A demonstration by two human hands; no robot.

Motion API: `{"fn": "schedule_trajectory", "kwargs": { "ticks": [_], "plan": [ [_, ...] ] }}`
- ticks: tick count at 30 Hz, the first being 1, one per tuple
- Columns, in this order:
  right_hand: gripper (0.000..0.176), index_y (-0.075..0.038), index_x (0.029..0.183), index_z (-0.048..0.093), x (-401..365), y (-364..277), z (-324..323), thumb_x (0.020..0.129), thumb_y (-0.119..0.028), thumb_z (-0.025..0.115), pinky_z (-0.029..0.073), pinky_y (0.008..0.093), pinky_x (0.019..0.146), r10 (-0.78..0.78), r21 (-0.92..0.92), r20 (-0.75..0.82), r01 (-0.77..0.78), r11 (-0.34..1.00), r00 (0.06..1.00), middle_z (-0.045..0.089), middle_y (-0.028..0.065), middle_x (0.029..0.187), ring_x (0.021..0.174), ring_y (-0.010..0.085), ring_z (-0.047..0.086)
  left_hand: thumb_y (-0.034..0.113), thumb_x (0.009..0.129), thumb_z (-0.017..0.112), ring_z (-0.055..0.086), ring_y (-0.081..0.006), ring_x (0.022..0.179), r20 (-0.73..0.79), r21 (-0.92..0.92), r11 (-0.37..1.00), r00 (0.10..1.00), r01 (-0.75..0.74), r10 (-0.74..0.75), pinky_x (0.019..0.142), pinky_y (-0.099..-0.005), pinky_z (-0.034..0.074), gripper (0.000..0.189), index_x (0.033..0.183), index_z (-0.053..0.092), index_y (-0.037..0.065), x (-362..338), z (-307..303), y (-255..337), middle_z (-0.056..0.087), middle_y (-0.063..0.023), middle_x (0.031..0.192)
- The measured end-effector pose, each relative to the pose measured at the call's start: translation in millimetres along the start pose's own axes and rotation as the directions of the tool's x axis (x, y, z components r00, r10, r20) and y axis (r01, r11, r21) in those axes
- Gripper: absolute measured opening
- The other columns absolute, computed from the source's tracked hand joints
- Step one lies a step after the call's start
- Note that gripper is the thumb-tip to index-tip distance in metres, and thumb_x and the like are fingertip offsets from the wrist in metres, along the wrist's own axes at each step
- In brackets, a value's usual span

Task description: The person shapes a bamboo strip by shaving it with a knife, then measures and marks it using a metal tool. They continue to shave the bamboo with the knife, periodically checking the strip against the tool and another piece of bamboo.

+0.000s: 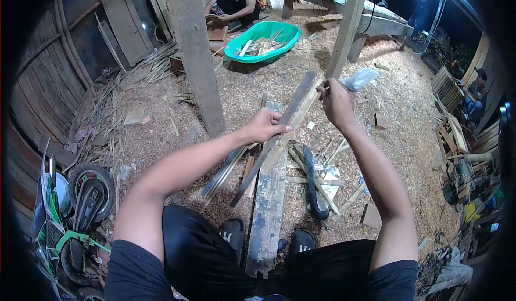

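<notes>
My left hand (264,126) is closed around a long dark wooden strip (295,101), thumb on top. The strip slants from the far right down toward my left knee. Along its right side lies a paler wooden strip (307,103). At the far end of the pale strip my right hand (337,101) is closed in a pinch; what its fingertips hold, if anything, is too small to make out. Beneath the strips, a worn, paint-stained board (267,209) runs between my feet.
A black curved object (310,180) lies among wood scraps right of the board. Wooden posts (196,54) stand ahead. Beyond are a green tub (263,42) of offcuts, a seated person (236,3) and a workbench (344,3). A small green bike (75,231) is at left.
</notes>
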State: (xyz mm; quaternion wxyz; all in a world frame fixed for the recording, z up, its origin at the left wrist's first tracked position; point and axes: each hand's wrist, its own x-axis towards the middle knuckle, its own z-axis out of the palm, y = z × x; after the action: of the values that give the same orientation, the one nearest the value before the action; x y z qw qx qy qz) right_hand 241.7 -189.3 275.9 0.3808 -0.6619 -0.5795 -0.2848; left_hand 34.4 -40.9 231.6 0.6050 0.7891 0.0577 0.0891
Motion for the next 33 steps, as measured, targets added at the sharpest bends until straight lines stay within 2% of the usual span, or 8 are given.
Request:
{"fn": "schedule_trajectory", "kwargs": {
  "ticks": [3,5,8,12,24,29,30,33],
  "plan": [
    [0.018,0.001,0.098,0.049,-5.0,0.4,8.3,0.094,-0.011,0.062,0.048,0.0462,0.065,0.189,0.182,0.053,-0.196,0.964,0.980,0.059,0.0222,0.082,0.074,0.0416,0.062,0.017,0.090,0.074,0.061,-0.0043,0.075,-0.026,0.017,1.000,1.000,0.005,-0.005,0.064,-0.0235,0.049,0.028,0.107,0.071,-0.005,1.1,-5.1,-6.6,0.072,-0.0036,0.087],
    [0.019,0.003,0.100,0.050,4.4,-16.0,-3.5,0.093,-0.008,0.064,0.051,0.0403,0.058,0.292,0.247,0.092,-0.306,0.919,0.952,0.062,0.0195,0.083,0.066,0.0307,0.066,0.017,0.089,0.074,0.060,-0.0041,0.075,-0.024,0.010,1.000,1.000,0.020,-0.019,0.064,-0.0235,0.049,0.028,0.107,0.071,-0.005,-0.6,-7.6,-7.6,0.072,-0.0031,0.086],
    [0.024,0.004,0.110,0.051,4.8,-12.9,0.7,0.094,-0.008,0.065,0.055,0.0303,0.050,0.563,0.509,0.257,-0.605,0.612,0.785,0.066,0.0136,0.088,0.064,0.0176,0.068,0.016,0.089,0.074,0.060,-0.0037,0.075,-0.001,0.084,0.994,0.998,0.070,-0.070,0.064,-0.0232,0.049,0.027,0.106,0.071,-0.004,-4.2,-10.6,-8.8,0.072,-0.0022,0.087],
    [0.034,0.009,0.121,0.048,-14.4,-3.7,22.4,0.095,-0.008,0.064,0.060,0.0326,0.054,0.584,0.609,0.527,-0.754,0.247,0.617,0.065,0.0125,0.087,0.065,0.0204,0.068,0.017,0.088,0.075,0.060,-0.0040,0.076,0.041,0.062,0.990,0.991,0.125,-0.128,0.065,-0.0229,0.049,0.027,0.106,0.072,-0.004,-0.9,-10.9,-28.6,0.071,-0.0026,0.088],
    [0.039,0.001,0.129,0.055,-93.8,30.2,113.1,0.093,-0.009,0.067,0.056,0.0314,0.051,0.574,0.305,0.745,-0.939,0.159,0.339,0.065,0.0130,0.086,0.062,0.0182,0.066,0.032,0.091,0.072,0.063,-0.0107,0.084,0.194,-0.093,0.876,0.871,0.474,-0.451,0.069,-0.0268,0.049,0.032,0.099,0.074,0.001,33.5,-4.2,-141.5,0.072,-0.0043,0.090],
    [0.037,-0.001,0.129,0.058,-169.7,46.7,173.1,0.093,-0.008,0.066,0.061,0.0318,0.054,0.551,0.276,0.796,-0.960,0.039,0.251,0.066,0.0097,0.079,0.064,0.0164,0.065,0.037,0.096,0.066,0.061,-0.0099,0.071,0.233,0.187,0.803,0.768,0.566,-0.596,0.062,-0.0267,0.047,0.037,0.096,0.071,0.000,42.7,-11.3,-208.0,0.067,-0.0040,0.082],
    [0.037,-0.001,0.129,0.058,-177.6,46.8,180.4,0.093,-0.008,0.067,0.061,0.0320,0.056,0.559,0.250,0.801,-0.968,0.012,0.214,0.066,0.0103,0.080,0.065,0.0168,0.065,0.035,0.094,0.069,0.060,-0.0092,0.067,0.232,-0.204,0.750,0.776,0.629,-0.587,0.060,-0.0261,0.047,0.036,0.094,0.071,-0.002,31.0,-0.2,-219.7,0.065,-0.0036,0.078],
    [0.037,0.001,0.127,0.060,-180.3,43.9,196.9,0.092,-0.009,0.068,0.061,0.0308,0.057,0.574,0.225,0.803,-0.974,-0.039,0.162,0.068,0.0113,0.082,0.066,0.0168,0.066,0.034,0.090,0.074,0.063,-0.0097,0.072,0.212,-0.176,0.730,0.749,0.661,-0.627,0.062,-0.0263,0.051,0.037,0.095,0.068,-0.003,18.6,3.7,-238.9,0.068,-0.0052,0.085]
  ]
}}
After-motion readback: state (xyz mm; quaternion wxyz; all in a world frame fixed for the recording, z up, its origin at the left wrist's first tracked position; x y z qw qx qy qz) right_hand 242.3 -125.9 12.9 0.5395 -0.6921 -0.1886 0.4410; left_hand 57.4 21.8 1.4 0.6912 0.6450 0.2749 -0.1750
